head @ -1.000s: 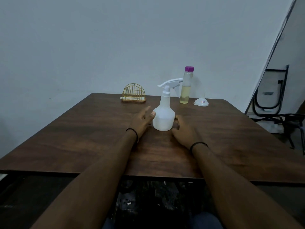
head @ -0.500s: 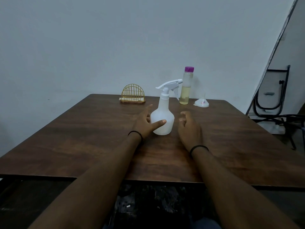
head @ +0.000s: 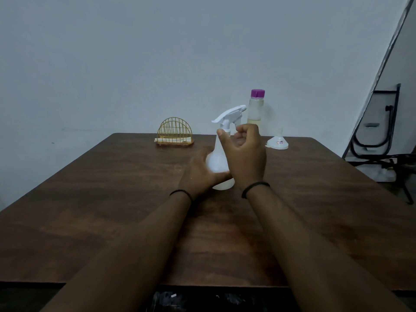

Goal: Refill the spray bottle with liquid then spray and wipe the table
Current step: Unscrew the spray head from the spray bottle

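A white spray bottle (head: 216,159) stands upright on the brown wooden table (head: 108,199), a little beyond its middle. My left hand (head: 198,174) wraps the bottle's round lower body from the left. My right hand (head: 245,158) is raised at the bottle's neck, thumb on the left of the collar and fingers curled around it under the white trigger head (head: 229,113). Behind stands a clear refill bottle (head: 255,109) with a purple cap and yellowish liquid in its lower part. A small white funnel (head: 277,143) lies mouth-down to its right.
A gold wire napkin holder (head: 174,134) with a folded cloth or napkins sits at the table's far edge, left of the bottles. A black folding chair frame (head: 380,140) stands off the table's right side. A plain wall lies behind.
My right hand has risen from the table beside the bottle up to its neck and curled around it. My left hand has kept its hold on the lower body.
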